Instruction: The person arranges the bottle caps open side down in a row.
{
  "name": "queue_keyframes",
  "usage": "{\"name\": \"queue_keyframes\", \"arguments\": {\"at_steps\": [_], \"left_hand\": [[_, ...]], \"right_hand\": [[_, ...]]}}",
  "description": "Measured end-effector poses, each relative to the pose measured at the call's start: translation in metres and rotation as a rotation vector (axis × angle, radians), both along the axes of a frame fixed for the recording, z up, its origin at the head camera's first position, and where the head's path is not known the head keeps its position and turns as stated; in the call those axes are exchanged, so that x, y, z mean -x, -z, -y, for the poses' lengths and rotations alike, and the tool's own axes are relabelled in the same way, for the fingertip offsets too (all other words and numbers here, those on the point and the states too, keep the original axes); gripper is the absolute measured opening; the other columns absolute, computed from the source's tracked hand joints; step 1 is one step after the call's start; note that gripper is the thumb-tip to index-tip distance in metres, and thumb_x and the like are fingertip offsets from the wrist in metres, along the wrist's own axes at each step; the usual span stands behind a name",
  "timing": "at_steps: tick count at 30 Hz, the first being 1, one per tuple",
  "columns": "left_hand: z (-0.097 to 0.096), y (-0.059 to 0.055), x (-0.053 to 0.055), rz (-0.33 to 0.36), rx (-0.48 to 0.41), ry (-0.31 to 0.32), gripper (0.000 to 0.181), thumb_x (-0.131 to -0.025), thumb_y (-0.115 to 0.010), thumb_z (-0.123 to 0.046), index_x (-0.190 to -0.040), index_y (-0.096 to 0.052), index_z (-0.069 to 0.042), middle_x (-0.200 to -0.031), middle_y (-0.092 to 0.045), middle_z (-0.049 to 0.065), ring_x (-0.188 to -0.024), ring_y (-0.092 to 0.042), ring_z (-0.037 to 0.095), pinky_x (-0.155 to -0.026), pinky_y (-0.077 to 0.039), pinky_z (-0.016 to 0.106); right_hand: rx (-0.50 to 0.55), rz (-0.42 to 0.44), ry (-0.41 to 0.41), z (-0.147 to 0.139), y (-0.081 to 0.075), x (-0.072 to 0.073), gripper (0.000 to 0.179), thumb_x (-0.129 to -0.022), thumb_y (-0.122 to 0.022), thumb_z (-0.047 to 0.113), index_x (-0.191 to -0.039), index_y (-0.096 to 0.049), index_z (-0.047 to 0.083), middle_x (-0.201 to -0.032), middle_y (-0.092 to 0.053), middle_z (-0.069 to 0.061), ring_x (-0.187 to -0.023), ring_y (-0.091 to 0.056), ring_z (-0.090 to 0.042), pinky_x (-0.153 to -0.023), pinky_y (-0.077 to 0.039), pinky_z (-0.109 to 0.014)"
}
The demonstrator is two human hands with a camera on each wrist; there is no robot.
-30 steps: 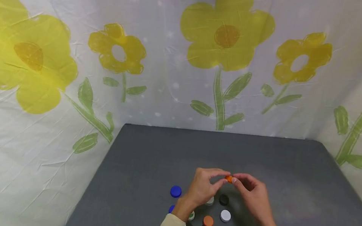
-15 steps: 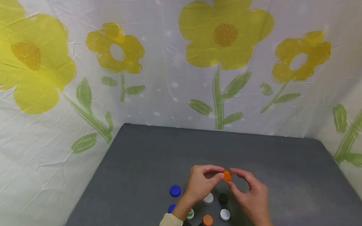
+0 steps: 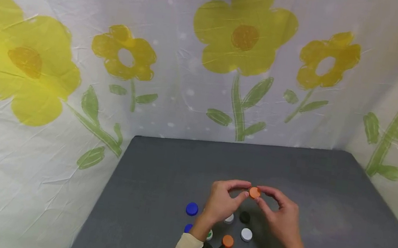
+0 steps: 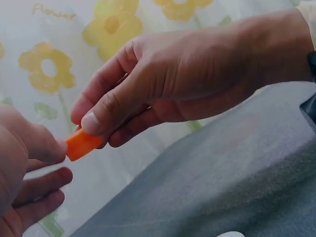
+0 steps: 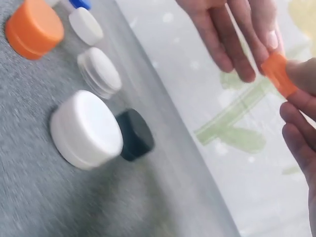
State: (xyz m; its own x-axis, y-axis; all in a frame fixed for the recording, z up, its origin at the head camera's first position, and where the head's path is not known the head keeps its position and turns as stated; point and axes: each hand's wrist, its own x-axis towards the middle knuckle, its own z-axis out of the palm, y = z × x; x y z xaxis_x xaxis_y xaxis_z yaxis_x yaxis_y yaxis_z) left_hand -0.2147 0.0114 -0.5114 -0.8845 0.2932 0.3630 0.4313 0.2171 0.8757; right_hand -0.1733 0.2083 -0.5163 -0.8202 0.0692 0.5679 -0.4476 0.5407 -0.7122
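Raised over the table is a small orange bottle cap (image 3: 255,193), its round face turned to the head camera. My left hand (image 3: 224,199) pinches its left edge between thumb and index finger. On the opposite edge, the thumb and index finger of my right hand (image 3: 281,216) pinch it too. The left wrist view shows the orange cap (image 4: 83,144) side-on between both hands, and the right wrist view shows it (image 5: 278,75) held clear of the tabletop. Below the hands lie an orange cap (image 3: 227,241), a white cap (image 3: 246,234) and a black cap (image 3: 245,217).
Two blue caps (image 3: 192,209) lie left of my left forearm, one partly covered by it. A white-and-green cap (image 3: 210,235) and another white cap (image 3: 229,219) are partly hidden behind that arm. The grey table (image 3: 162,169) ends at a flower-printed curtain (image 3: 187,97).
The held cap has turned from nearly edge-on to face the head camera. Half a second ago my right fingers were spread wider around it; now they have closed onto its edge.
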Motion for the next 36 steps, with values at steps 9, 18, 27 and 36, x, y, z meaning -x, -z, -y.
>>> {"name": "queue_keyframes", "arguments": {"at_steps": [9, 18, 27, 36], "left_hand": [[-0.019, -0.004, 0.002, -0.217, 0.199, 0.059, 0.026, -0.096, -0.086, -0.015, -0.123, -0.084, -0.013, -0.118, -0.084, 0.0, -0.113, -0.079, 0.01, -0.099, -0.062, 0.026], [-0.033, 0.015, 0.0, -0.184, 0.414, 0.096, 0.025, -0.095, -0.086, -0.015, -0.121, -0.085, -0.014, -0.116, -0.085, -0.003, -0.105, -0.078, 0.005, -0.094, -0.059, 0.016], [-0.043, 0.028, 0.0, -0.18, 0.606, 0.093, 0.024, -0.094, -0.087, -0.017, -0.118, -0.086, -0.019, -0.113, -0.084, -0.008, -0.105, -0.076, 0.005, -0.095, -0.056, 0.015], [-0.047, 0.036, -0.005, -0.199, 0.712, 0.05, 0.022, -0.092, -0.089, -0.018, -0.113, -0.087, -0.022, -0.106, -0.084, -0.012, -0.096, -0.075, 0.005, -0.089, -0.057, 0.016]], "right_hand": [[-0.023, 0.105, 0.036, -0.02, -0.006, -0.011, 0.026, -0.091, -0.088, 0.003, -0.115, -0.082, 0.01, -0.112, -0.083, -0.006, -0.111, -0.066, 0.009, -0.097, -0.045, -0.001], [-0.158, 0.296, 0.071, -0.034, 0.007, -0.018, 0.02, -0.093, -0.09, 0.018, -0.112, -0.084, 0.017, -0.111, -0.084, -0.005, -0.109, -0.078, -0.035, -0.095, -0.061, -0.063], [-0.255, 0.352, 0.036, -0.04, 0.024, -0.018, 0.017, -0.092, -0.09, 0.015, -0.108, -0.083, 0.018, -0.108, -0.084, -0.004, -0.108, -0.079, -0.035, -0.094, -0.061, -0.062], [-0.331, 0.405, 0.046, -0.035, 0.035, -0.019, 0.014, -0.091, -0.09, 0.012, -0.102, -0.082, 0.016, -0.104, -0.083, -0.006, -0.103, -0.078, -0.036, -0.089, -0.061, -0.06]]}}
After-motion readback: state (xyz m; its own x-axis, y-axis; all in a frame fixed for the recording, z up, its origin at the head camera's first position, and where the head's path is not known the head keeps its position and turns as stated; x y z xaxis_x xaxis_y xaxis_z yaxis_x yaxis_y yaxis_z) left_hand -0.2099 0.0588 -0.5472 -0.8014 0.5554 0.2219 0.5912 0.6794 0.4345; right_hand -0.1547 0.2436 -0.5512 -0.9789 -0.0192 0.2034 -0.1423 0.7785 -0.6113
